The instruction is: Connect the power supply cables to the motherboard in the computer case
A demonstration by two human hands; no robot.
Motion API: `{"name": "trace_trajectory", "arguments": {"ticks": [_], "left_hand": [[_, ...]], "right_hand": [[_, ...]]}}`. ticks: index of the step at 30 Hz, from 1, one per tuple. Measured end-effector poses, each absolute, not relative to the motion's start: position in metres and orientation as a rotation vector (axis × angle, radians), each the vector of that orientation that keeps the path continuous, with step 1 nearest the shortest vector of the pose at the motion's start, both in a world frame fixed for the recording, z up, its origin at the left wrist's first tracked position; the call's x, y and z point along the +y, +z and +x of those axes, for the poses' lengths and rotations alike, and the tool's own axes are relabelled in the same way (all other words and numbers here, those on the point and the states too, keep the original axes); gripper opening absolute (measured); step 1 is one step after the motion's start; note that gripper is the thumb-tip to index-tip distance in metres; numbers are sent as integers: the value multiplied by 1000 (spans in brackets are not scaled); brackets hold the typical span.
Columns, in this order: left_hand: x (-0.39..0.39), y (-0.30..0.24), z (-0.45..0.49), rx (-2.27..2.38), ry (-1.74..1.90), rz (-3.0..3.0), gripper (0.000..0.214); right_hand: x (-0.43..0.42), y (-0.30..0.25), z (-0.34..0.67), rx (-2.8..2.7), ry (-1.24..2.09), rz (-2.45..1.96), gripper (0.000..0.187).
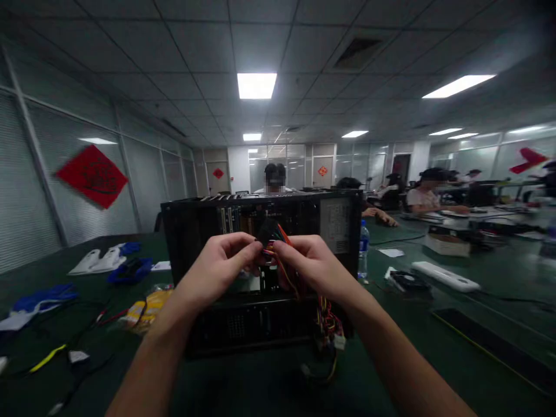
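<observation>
Head view: from my remote seat I have 2 bare hands raised in front of a black computer case (295, 200), whose uncovered side faces me, presumably so that both hands can get at the interior. The left hand (221, 260) has its thumb and index finger closed together at the lower edge of a black connector (268, 230). The right hand (310, 263) pinches the coloured wires (284, 234) just beside it, fingers narrow; the lower fingers of both hands are too shaded for me to tell their exact grip. I judge that the 2 grips sit this close because the connector is small and its wires are flexible, so each hand steadies what the other holds. The connector is in front of the case's dark interior, roughly central.

A wire bundle (328, 318) droops at the case's lower right, a white plug (340, 343) among its ends, probably hanging out front because it is loose. The case rests on the green table (243, 385), which seems to bear its weight and leave both hands free. A water bottle (363, 252) stands just beyond its right side; a yellow packet (153, 306) lies to the left, outside my forearms' path.
</observation>
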State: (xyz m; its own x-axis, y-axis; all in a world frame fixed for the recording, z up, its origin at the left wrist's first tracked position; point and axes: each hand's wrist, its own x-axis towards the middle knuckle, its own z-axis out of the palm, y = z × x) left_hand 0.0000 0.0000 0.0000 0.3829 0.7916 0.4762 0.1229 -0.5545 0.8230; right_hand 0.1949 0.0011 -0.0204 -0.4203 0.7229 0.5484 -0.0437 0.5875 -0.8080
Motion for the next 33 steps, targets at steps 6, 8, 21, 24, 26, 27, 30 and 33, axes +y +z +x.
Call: {"name": "trace_trajectory", "arguments": {"ticks": [6,8,21,24,26,27,30,33], "left_hand": [[0,0,6,817,1298,1726,30],[6,-4,6,815,1304,1656,33],[5,-11,19,863,1580,1581,36],[5,-14,22,876,1594,1593,38],[5,-15,23,869,1580,1605,41],[5,-15,24,867,1571,1615,43],[4,-15,25,862,1558,1640,45],[4,-16,25,836,1554,1637,47]], "right_hand": [[0,-23,199,-1826,945,-585,52],[2,-24,198,-1814,973,-564,54],[17,-38,180,-1704,779,-567,52],[19,-40,177,-1705,749,-571,51],[20,-41,177,-1703,746,-563,50],[20,-41,177,-1701,743,-560,50],[21,-41,178,-1705,721,-563,48],[22,-41,180,-1714,697,-573,48]]}}
